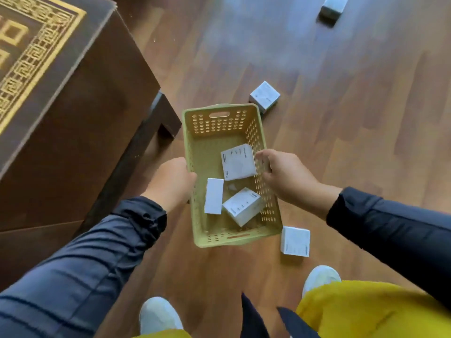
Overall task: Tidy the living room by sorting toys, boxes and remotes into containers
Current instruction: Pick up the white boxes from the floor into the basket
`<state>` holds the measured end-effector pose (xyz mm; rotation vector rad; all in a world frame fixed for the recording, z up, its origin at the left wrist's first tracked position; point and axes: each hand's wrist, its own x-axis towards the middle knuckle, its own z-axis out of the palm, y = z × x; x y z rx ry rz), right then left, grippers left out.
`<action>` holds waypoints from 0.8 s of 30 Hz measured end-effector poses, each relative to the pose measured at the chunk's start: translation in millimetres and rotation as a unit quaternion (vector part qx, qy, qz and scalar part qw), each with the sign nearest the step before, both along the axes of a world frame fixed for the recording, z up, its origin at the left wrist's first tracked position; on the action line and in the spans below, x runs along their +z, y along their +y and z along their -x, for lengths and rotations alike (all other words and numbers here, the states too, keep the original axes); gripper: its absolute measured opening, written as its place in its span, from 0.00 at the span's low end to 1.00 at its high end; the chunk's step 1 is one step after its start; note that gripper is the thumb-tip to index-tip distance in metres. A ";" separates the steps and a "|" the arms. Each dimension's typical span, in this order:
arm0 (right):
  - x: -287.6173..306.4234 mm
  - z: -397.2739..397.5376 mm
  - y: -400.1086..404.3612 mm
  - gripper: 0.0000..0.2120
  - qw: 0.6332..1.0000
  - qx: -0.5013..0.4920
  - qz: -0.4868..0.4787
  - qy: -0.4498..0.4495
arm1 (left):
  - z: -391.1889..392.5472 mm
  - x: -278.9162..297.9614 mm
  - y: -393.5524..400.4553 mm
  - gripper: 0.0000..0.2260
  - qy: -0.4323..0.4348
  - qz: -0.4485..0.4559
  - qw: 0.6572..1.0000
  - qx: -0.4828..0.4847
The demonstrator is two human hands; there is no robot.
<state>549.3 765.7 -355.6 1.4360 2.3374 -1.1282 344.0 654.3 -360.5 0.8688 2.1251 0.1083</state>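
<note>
step in hand: collecting boxes. dark wooden table with gold-patterned top (61, 98) stands at my left, its leg just beside the basket.

pale green perforated plastic basket (220, 132), carried above the floor: my left hand (170, 181) curls over its left rim; my right hand (285, 174) curls over the right rim.

three white cardboard boxes inside (238, 162).

three loose white boxes on the wood floor: nearest (295, 241) just beside the basket's near corner, one (264, 95) beyond it, one farther off (333, 7).

next, i judge: free one hand and lift the nearest.
</note>
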 end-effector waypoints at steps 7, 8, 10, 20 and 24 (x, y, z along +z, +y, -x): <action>-87.2 11.3 19.1 0.15 1.000 0.025 0.000 0.011 | 12.9 -88.8 14.3 0.09 0.013 -0.003 0.999 -0.045; -93.2 8.5 19.8 0.15 1.000 0.018 0.004 0.017 | 10.2 -96.5 14.3 0.09 0.009 -0.007 0.999 -0.037; -101.1 1.1 20.5 0.14 0.999 -0.001 0.013 0.031 | 1.0 -107.9 13.9 0.08 0.004 -0.014 0.999 -0.029; -128.1 -48.0 4.4 0.14 0.989 0.117 -0.057 -0.070 | -51.4 -127.5 5.1 0.12 0.066 0.020 0.995 -0.079; -137.6 -61.2 -4.3 0.18 0.988 0.136 -0.065 -0.043 | -55.5 -127.4 0.8 0.13 0.074 0.030 0.994 -0.078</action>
